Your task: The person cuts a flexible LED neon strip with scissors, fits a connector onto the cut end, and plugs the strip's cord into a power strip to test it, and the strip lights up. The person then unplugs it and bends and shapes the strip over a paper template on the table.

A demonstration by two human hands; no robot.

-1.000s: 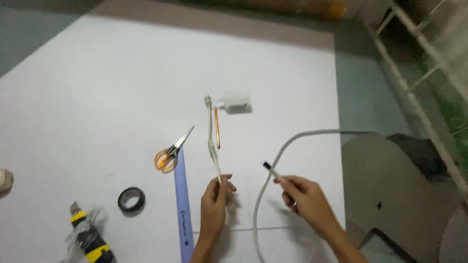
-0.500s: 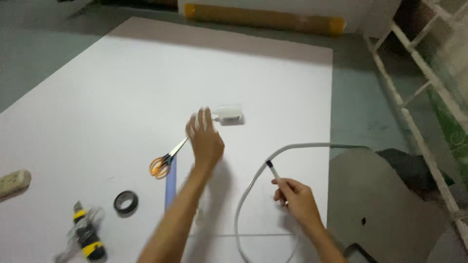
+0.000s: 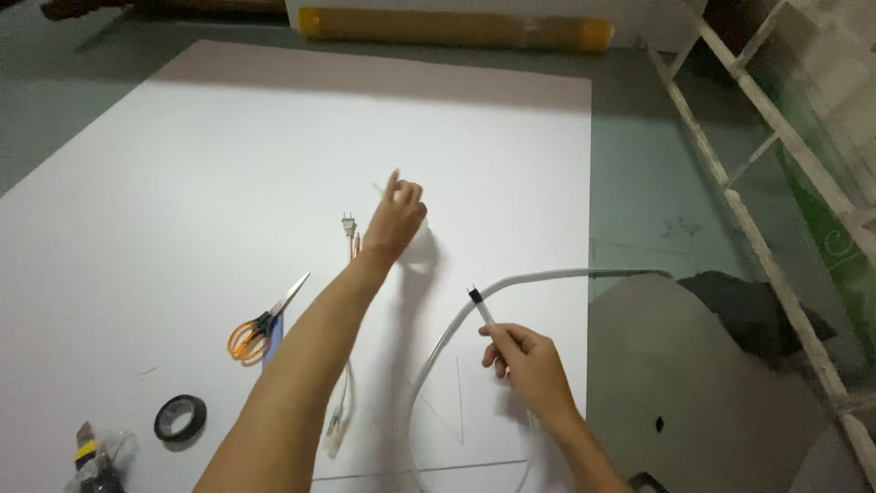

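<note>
White board (image 3: 182, 164) covers the floor under both hands, and the view has shifted since half a second ago: the left hand (image 3: 394, 219), then spread flat over a small white block, is now curled with one finger raised, its fingers closed over something small that is mostly hidden, so what it pinches cannot be told. The right hand (image 3: 529, 361) holds as before, gripping the dark-tipped end of a pale flexible strip (image 3: 547, 277) between thumb and fingers; the strip arcs away to the right over the board's edge and also loops down past the wrist. Under the left forearm runs a thin white cord with a plug (image 3: 348, 225) at its far end. Orange-handled scissors (image 3: 260, 327) lie to the left, a roll of black tape (image 3: 180, 417) nearer the bottom, and a yellow-and-black tool (image 3: 91, 454) at the corner. A grey sheet (image 3: 693, 383) lies right of the board, a white ladder frame (image 3: 776, 201) beyond it.
</note>
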